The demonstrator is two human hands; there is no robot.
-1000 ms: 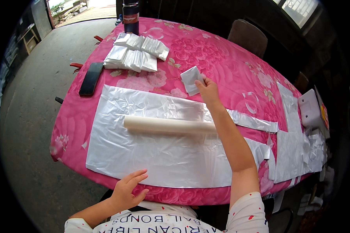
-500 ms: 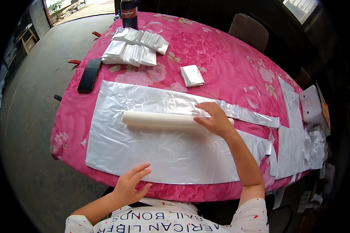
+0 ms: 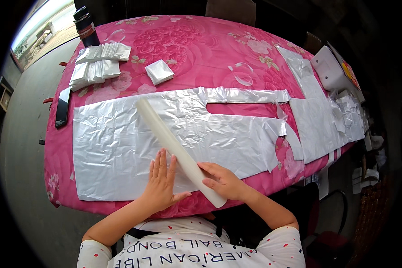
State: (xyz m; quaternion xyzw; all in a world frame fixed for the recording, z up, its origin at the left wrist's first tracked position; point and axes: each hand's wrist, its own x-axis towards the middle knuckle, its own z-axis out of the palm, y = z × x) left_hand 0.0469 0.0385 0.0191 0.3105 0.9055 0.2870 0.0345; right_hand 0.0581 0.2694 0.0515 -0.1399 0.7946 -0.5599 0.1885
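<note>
A thin white plastic apron-like sheet (image 3: 107,147) with narrow strips at its right end lies spread and wrinkled on the table. Across it, slanting from far left to near right, rests a long cream-white tube (image 3: 165,129), its near end over the table's front edge. My right hand (image 3: 223,181) grips the tube near that end, fingers and thumb against its right side. Fingers stretched, my left hand (image 3: 161,183) lies on the sheet just left of the tube, holding nothing; the fingertips come close to it, and whether they touch I cannot tell.
Folded white plastic packets (image 3: 96,69) lie in rows at the far left, near a dark bottle (image 3: 87,29) and a phone (image 3: 63,107). One folded packet (image 3: 159,72) sits apart. More white sheets (image 3: 317,127) and a white box (image 3: 328,69) are at the right on the pink floral cloth (image 3: 201,44).
The tube has swung from lying crosswise to a slant, its right end drawn toward me. My right hand came nearer with it; my left hand moved forward onto the sheet. The view shifted right.
</note>
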